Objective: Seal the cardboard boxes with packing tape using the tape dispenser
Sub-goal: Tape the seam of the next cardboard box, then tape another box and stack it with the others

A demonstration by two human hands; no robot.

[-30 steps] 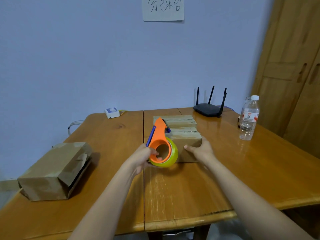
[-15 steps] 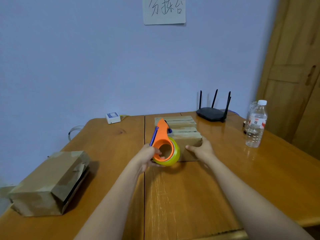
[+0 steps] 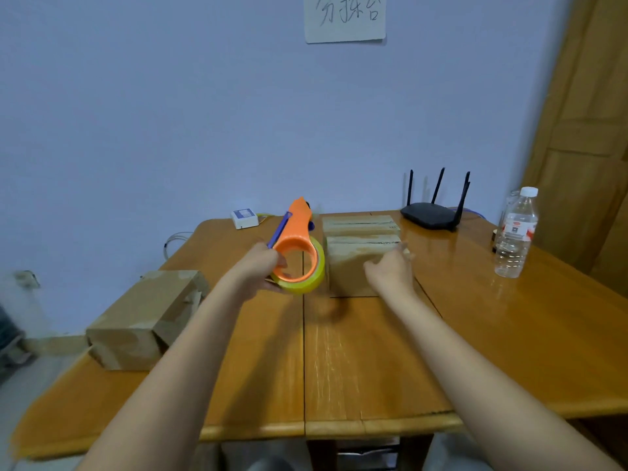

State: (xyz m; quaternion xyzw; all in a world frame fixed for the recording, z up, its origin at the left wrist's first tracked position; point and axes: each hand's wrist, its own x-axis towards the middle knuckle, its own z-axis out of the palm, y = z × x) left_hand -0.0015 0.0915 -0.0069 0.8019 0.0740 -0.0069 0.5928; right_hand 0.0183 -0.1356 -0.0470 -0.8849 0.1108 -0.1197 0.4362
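The left hand (image 3: 258, 270) grips the orange tape dispenser (image 3: 299, 246) just left of the cardboard box (image 3: 360, 263) – a light, stiff tool, probably best held by its ring – while the right hand (image 3: 390, 270), fingers loosely curled, touches the light box's near face on the tabletop (image 3: 373, 368).

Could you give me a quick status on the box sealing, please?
Left hand grips tape dispenser, off the box. Right hand on near box. Nothing in the way.

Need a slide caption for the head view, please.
Left hand holds the tape dispenser beside a cardboard box; right hand reaches to the box.
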